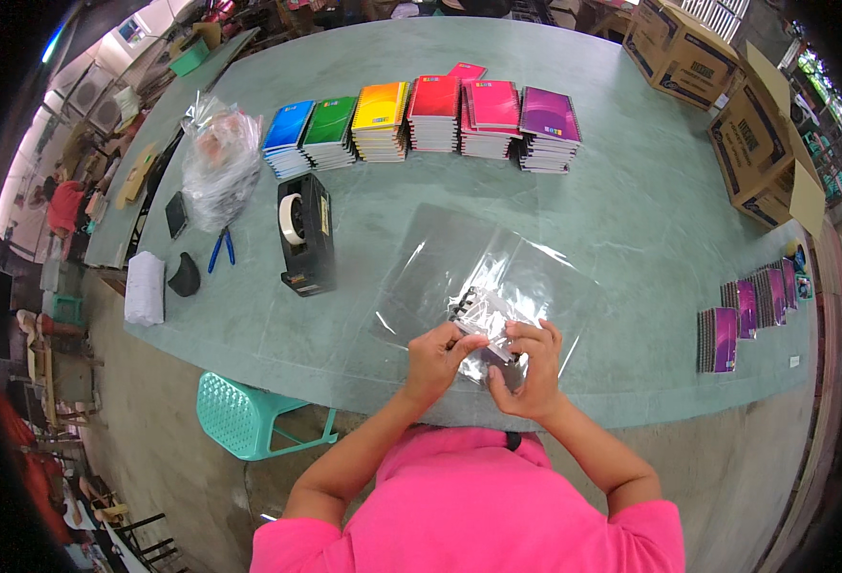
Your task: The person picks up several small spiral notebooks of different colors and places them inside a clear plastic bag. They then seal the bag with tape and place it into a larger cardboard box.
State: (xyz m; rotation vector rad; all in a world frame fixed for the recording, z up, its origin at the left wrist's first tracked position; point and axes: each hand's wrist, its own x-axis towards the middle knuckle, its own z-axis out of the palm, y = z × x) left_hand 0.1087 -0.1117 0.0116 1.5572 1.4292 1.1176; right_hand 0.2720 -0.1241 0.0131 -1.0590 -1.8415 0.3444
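Notebooks: bright stacks (435,95) lining the far side, purple ones (724,339) down the right!
Left flank: black tape dispenser (319,229), blue pliers (216,252).
Far right: cardboard boxes (760,143).
Desk (631,229): broad, grey-green, turquoise stool (233,420) at its near edge.
Floor (153,401): bare, greyish-brown.
White bundle (486,313): black-coiled, over clear plastic (430,263).
Hands: left (435,365) pinching the bundle, right (531,371) curled at its edge, grip unclear.

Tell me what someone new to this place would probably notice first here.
Probably the row of bright notebook stacks, running from blue at the left to purple at the right, toward the far side of the green table. Next might be the vivid pink shirt at the bottom, with the left grip and right grip above it at a small white item over glossy clear plastic.
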